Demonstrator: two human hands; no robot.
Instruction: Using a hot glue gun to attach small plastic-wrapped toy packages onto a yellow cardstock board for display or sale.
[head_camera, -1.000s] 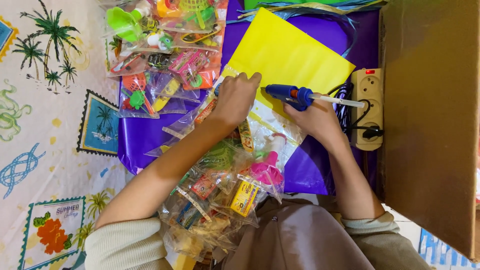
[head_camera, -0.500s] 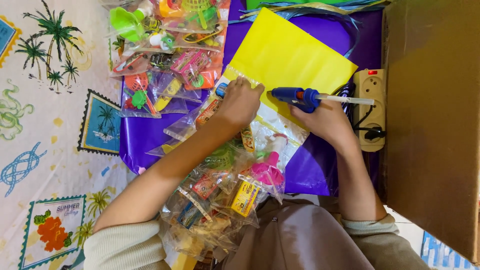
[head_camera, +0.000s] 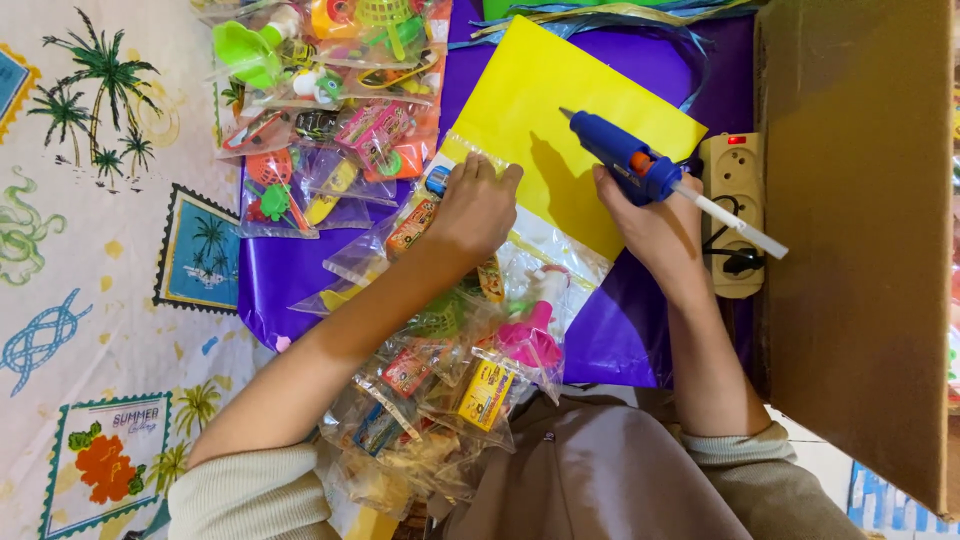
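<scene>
Hands working a glue gun over a yellow sheet laid on a clear toy packet.

The right hand (head_camera: 655, 225) is gripping the blue glue gun (head_camera: 628, 160), fingers closed round its handle, at the right edge of the yellow sheet (head_camera: 560, 110); since the earlier frames the gun has been tipping up, its nozzle now pointing over the sheet rather than lying flat across it. The left hand (head_camera: 478, 205) is pressing, fingers curled and holding nothing, on the clear toy packet (head_camera: 535, 265) at the sheet's lower left edge, much where it was before. A power strip (head_camera: 732, 170) is sitting just right of the sheet, with more toy packets (head_camera: 330, 110) lying left of it.
</scene>
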